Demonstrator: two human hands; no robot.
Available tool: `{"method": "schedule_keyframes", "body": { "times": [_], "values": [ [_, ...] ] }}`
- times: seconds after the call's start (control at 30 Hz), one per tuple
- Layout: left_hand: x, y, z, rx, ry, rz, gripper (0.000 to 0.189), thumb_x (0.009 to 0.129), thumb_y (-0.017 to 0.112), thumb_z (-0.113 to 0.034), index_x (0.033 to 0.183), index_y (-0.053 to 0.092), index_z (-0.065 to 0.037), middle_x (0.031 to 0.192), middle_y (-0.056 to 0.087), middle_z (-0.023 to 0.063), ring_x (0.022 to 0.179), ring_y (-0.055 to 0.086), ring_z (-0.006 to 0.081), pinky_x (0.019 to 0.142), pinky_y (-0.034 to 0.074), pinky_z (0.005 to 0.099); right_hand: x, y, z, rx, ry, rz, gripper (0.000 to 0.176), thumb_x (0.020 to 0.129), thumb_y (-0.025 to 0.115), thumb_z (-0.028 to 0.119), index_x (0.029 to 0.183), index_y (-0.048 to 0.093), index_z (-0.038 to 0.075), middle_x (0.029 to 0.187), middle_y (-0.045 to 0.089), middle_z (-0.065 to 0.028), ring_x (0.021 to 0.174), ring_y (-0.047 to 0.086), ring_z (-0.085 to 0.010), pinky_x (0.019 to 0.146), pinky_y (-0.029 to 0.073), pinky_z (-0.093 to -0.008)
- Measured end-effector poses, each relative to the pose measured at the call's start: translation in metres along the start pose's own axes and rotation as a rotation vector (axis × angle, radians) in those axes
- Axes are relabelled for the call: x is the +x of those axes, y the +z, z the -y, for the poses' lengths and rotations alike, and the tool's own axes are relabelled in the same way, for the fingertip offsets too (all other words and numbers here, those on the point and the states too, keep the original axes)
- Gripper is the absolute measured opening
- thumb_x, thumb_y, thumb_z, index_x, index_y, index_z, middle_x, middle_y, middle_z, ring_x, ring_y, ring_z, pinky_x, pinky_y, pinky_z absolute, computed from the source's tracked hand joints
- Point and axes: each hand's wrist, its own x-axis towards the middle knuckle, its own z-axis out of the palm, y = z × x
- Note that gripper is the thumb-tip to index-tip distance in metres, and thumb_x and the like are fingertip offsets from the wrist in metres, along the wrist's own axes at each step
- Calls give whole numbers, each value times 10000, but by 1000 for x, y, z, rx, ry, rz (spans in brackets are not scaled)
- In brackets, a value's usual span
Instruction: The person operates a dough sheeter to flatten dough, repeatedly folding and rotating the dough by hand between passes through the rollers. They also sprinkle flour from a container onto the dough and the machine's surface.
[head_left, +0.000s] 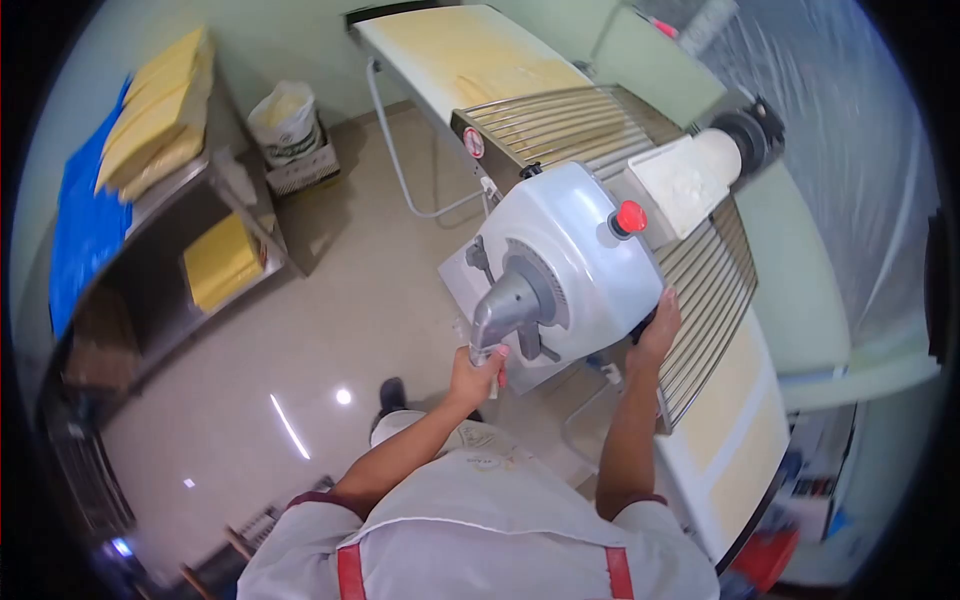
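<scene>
A grey dough sheeter (pixel 575 265) stands in front of me, with a red knob (pixel 630 216) on its housing and wire guards (pixel 590 120) over the rollers. My left hand (pixel 478 372) is closed around the end of the machine's metal lever handle (pixel 500 310). Over at the lower right edge of the housing, my right hand (pixel 658 330) rests with its fingers curled onto it beside the wire guard. Pale dough lies on the belt (pixel 470 50) at the far end and on the belt (pixel 740 420) at the near end.
A metal shelf rack (pixel 190 190) at the left carries yellow packs and blue sheets. A white bucket on a crate (pixel 288 125) stands by the wall. Tiled floor (pixel 330 340) lies open between rack and machine. Plastic sheeting (pixel 850 150) hangs at the right.
</scene>
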Motion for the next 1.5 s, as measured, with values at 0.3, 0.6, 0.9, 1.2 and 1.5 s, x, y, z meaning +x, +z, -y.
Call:
{"method": "schedule_keyframes", "body": {
  "times": [0.3, 0.6, 0.9, 1.2, 1.5],
  "values": [
    [-27, 40, -13, -379, -99, -284, 382, 843, 686, -416, 816, 548, -61, 633, 529, 38, 473, 531, 150, 425, 464, 303, 1, -25, -14, -369, -356, 273, 369, 984, 467, 264, 1246, 489, 4, 1145, 533, -112, 1062, 496, -216, 937, 385, -345],
    [-31, 44, -17, -321, -56, -212, 448, 860, 618, -495, 750, 509, -74, 581, 528, 62, 476, 545, 172, 458, 473, 305, -12, 2, 52, -721, -1050, 741, 622, 837, 581, 253, 1346, 404, -59, 1424, 384, -225, 1312, 363, -390, 1088, 244, -519],
    [-31, 46, -37, -389, -31, -221, 380, 860, 662, -399, 796, 528, -49, 621, 542, 69, 508, 553, 179, 526, 509, 325, 4, 46, 75, -820, -1060, 959, 565, 858, 548, 148, 1349, 385, -80, 1412, 394, -257, 1311, 379, -398, 1099, 283, -459],
    [-24, 37, -24, -265, -53, -276, 375, 853, 686, -383, 807, 557, -34, 628, 544, 55, 489, 533, 151, 486, 490, 311, 40, 144, 59, -947, -1089, 1073, 557, 874, 560, 191, 1326, 400, -93, 1366, 433, -282, 1293, 398, -404, 1081, 308, -464],
    [-32, 28, -53, -167, -127, -162, 418, 856, 687, -398, 697, 581, -27, 554, 546, 44, 472, 525, 125, 443, 427, 315, 96, 257, 46, -1550, -408, 1264, 519, 840, 536, 437, 1105, 659, 7, 1138, 634, -229, 1053, 605, -357, 929, 434, -410]
  ]
}}
